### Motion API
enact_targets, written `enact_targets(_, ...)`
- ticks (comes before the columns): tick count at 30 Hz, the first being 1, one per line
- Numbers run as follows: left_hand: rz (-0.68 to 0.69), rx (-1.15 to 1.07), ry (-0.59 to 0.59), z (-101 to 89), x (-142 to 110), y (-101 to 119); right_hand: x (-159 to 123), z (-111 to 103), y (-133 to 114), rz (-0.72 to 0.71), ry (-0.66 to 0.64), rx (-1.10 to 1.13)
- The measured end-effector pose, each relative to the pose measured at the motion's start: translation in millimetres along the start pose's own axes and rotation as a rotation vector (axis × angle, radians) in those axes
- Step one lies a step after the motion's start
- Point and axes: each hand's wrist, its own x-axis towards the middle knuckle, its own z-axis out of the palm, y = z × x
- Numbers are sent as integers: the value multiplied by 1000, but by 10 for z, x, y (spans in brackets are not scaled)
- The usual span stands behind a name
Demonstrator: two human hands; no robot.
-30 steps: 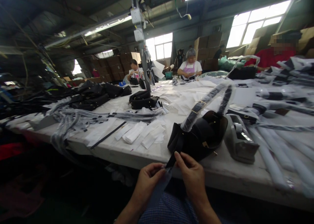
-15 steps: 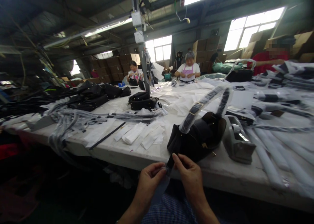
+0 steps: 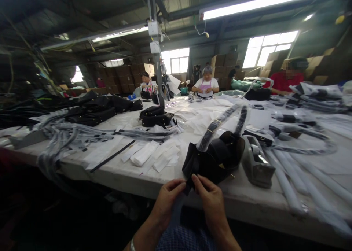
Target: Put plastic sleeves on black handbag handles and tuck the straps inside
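Observation:
A black handbag (image 3: 213,159) lies on its side at the near edge of the white table (image 3: 247,198), its handle (image 3: 220,124) wrapped in clear plastic and arching upward. A black strap (image 3: 188,185) hangs from the bag's near corner over the table edge. My left hand (image 3: 167,199) and my right hand (image 3: 210,199) both pinch this strap just below the bag, thumbs and forefingers closed on it, the hands almost touching.
A grey tape dispenser (image 3: 255,163) stands right of the bag. Folded white paper pieces (image 3: 150,154) lie to its left, wrapped straps (image 3: 82,133) and more black bags (image 3: 155,116) farther back. White rolled tubes (image 3: 297,177) lie at right. Other people sit at the far end.
My hands have slid up the strap toward the bag, and less strap hangs below them. The view has shifted slightly; the bag has not moved on the table.

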Motion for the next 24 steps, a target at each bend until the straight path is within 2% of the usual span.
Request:
enact_targets(4, -5, 108, -61, -39, -17, -24, 5, -3, 28, 39, 45, 30)
enact_targets(10, 76, 69, -8, -11, 81, 21, 24, -7, 111, -4, 4, 4)
enact_targets(14, 114, 152, -89, 31, 138, 62, 54, -52, 58, -2, 28, -7)
enact_targets(17, 93, 210, -148, 16, 116, 71, 53, -71, 33, 37, 57, 32)
enact_targets(21, 74, 183, -133, 3, 81, 66, 14, -27, 19, 97, 80, 98)
enact_targets(24, 77, 78, -98, 38, 74, 22, -11, 24, 14, 87, 91, 133)
